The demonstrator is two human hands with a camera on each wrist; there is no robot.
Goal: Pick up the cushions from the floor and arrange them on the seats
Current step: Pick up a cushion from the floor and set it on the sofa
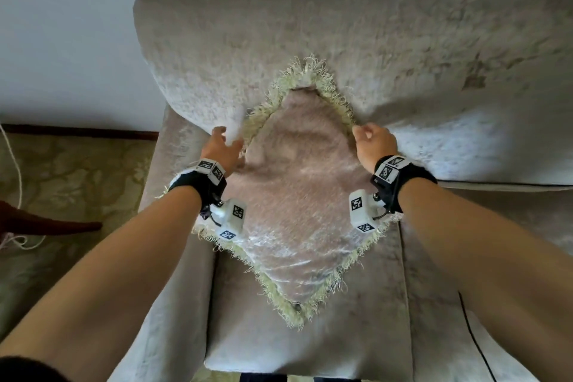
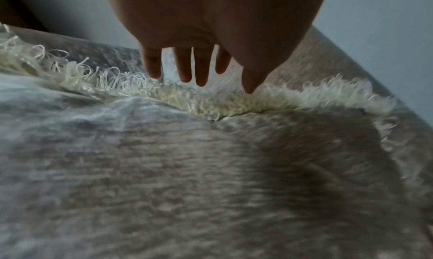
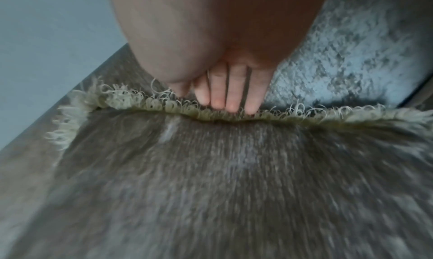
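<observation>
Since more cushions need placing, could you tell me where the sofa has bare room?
Free: the seat in front of the cushion, and the seat to its right. Crowded: the corner by the backrest, where the left hand and right hand work.

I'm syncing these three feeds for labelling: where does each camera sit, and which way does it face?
Head: on the head, facing forward and down at the fringed cushion on the sofa seat; both forearms, left hand, right hand.
Left wrist: along the left hand, fingers spread above the fringe.
Right wrist: along the right hand, fingers on the fringe.
All three show the cushion.
</observation>
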